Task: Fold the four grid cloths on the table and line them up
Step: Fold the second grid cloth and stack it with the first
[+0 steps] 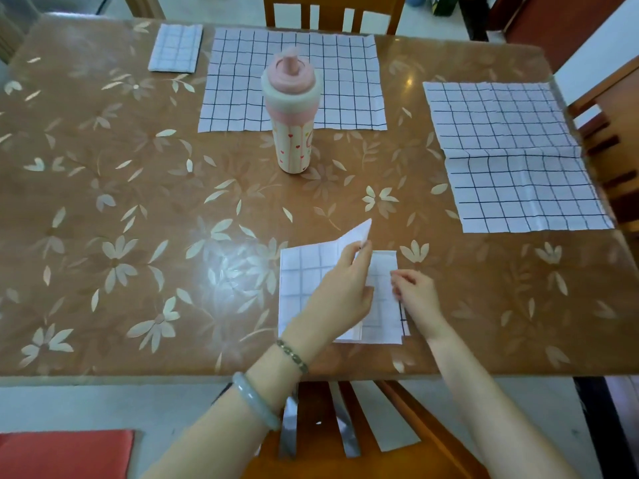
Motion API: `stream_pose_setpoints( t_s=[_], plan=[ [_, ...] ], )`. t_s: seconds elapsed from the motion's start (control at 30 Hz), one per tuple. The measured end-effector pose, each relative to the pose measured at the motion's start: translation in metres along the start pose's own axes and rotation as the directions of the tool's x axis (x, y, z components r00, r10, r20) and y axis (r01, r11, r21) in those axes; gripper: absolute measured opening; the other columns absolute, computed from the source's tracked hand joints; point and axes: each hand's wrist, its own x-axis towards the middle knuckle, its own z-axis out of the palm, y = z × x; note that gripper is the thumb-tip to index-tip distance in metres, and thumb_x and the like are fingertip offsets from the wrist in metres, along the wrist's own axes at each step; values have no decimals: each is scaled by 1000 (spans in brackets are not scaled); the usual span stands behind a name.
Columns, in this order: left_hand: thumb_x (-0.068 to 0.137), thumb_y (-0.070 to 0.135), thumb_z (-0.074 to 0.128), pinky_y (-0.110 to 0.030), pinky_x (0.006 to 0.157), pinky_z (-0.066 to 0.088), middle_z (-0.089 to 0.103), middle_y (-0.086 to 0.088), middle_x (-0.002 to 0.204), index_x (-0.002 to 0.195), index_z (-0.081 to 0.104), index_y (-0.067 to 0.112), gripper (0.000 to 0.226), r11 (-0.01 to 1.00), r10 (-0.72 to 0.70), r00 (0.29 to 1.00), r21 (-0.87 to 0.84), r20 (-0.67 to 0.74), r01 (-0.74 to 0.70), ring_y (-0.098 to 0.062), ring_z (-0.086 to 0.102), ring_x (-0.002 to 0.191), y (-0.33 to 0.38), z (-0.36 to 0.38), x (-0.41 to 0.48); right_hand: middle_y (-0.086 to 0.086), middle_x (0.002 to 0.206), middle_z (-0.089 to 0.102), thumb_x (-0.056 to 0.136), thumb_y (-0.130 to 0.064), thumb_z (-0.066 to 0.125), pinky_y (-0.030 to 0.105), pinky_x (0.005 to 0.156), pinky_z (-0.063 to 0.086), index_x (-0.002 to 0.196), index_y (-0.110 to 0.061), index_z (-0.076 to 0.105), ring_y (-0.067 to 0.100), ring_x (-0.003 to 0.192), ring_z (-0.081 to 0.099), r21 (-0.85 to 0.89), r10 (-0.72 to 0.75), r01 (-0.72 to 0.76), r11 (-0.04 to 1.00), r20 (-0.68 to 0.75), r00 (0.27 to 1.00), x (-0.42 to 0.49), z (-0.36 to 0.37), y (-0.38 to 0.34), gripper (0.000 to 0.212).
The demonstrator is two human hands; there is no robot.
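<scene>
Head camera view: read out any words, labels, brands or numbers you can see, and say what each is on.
No text can be read.
Pink bottle: small hearts and a pink mark, too blurred to read as lettering.
Folded cloth, far cloth, right cloth, near cloth: grid lines only, no text.

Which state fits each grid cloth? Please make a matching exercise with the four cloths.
Cloths:
1. far-left cloth
2. far-middle cloth
3. right cloth
4. near cloth

States:
A. partly folded, left hand lifts a corner
B. flat, behind the bottle
C. folded small
D. flat, with a crease across it

Pairs: 1-C, 2-B, 3-D, 4-A
</scene>
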Motion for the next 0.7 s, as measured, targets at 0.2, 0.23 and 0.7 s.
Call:
stream_pose_setpoints(
  t_s=[0.2,0.23,0.7],
  plan=[
    [87,-8,45,-28,50,20,21,-12,152,147,20,4,66,995,-77,994,62,73,73,-31,45,69,-5,53,26,16,90,67,98,-29,47,38,82,53,97,-2,65,27,82,66,352,190,-223,909,125,974,-1,0,-1,32],
    [87,-8,45,-27,54,27,22,-13,151,146,22,5,65,996,-85,993,39,88,82,-33,50,74,-8,59,30,17,92,68,98,-34,45,39,83,54,99,-2,65,28,85,66,348,193,-232,908,144,971,-1,1,-1,38],
    [89,62,5,-32,117,-7,6,-8,161,150,-2,8,82,912,-154,975,357,-160,203,-18,-4,148,-126,33,-6,5,80,61,77,-10,55,33,63,44,80,-9,61,24,72,57,-105,18,-30,994,-111,994,12,10,5,7]
  ],
)
